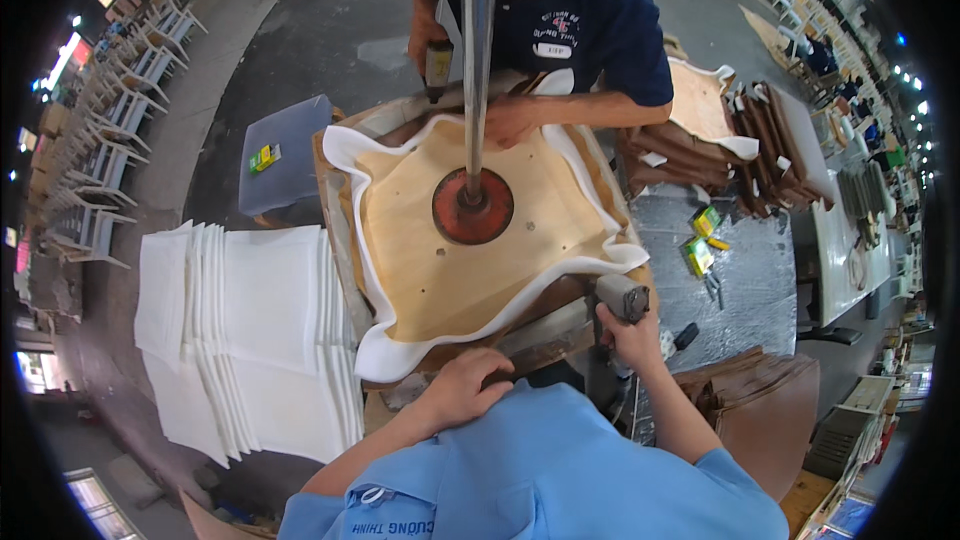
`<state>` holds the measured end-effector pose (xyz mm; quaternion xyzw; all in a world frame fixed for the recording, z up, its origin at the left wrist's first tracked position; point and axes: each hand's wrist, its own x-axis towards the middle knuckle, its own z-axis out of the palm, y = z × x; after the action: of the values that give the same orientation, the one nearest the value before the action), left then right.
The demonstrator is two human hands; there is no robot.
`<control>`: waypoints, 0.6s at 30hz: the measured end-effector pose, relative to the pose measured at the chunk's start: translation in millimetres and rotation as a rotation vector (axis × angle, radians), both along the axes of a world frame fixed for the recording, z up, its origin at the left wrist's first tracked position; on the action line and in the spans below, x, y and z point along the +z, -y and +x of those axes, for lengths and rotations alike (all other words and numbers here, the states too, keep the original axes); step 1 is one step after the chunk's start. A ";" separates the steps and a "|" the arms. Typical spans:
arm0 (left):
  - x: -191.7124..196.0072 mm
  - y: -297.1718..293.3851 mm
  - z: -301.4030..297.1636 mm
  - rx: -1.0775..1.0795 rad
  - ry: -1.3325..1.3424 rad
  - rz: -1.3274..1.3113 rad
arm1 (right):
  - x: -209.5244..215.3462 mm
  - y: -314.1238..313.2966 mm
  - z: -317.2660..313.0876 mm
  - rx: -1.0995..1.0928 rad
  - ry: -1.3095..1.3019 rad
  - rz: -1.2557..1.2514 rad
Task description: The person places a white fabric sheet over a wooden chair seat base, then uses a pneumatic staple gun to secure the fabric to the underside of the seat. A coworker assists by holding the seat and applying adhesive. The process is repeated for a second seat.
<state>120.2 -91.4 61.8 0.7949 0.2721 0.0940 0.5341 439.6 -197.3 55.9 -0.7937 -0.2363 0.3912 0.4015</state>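
Note:
In front of me a plywood seat panel [400, 210] lies on white padding [385, 364], with brown covering [555, 298] showing along its near edge. A metal rod [478, 70] ending in a red round disc [445, 208] stands on the plywood. My right hand [634, 336] grips a grey staple gun [622, 296] beside the near right corner. My left hand [464, 388] is at the near edge, its fingers curled and partly hidden; what they hold cannot be made out. Opposite, a co-worker's hand holds another staple gun [438, 68], the other hand touching the panel's far edge.
Stacked white pads [270, 290] stand to the left, beside a grey-blue panel [285, 162] bearing a small box. At right, a plastic-covered table [750, 270] carries yellow-green boxes [700, 254]. Brown covers [770, 410] lie near my right elbow; more brown pieces [680, 155] are stacked beyond.

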 end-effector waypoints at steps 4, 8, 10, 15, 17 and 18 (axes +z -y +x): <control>-8.5 -5.9 2.1 0.079 -0.122 0.493 | 2.6 -4.8 0.9 0.012 0.017 0.074; -14.1 -18.7 2.9 0.049 -0.285 0.607 | 7.1 -6.8 2.2 0.067 0.023 0.002; -20.5 -27.7 1.8 -0.025 -0.291 0.685 | 8.4 -7.1 3.2 0.065 -0.014 -0.068; -34.4 -52.7 1.3 -0.185 -0.240 0.718 | 7.2 -13.5 0.1 0.100 0.161 0.022; -37.6 -63.7 3.5 -0.238 -0.237 0.684 | 7.1 -15.5 -4.5 0.081 0.207 -0.033; -39.0 -70.6 5.3 -0.262 -0.234 0.647 | 7.4 -16.8 -6.4 0.089 0.227 -0.050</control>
<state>125.5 -20.8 22.8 0.9561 0.1833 0.0142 0.2281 433.1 -180.5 63.4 -0.8314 -0.3056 0.3219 0.3344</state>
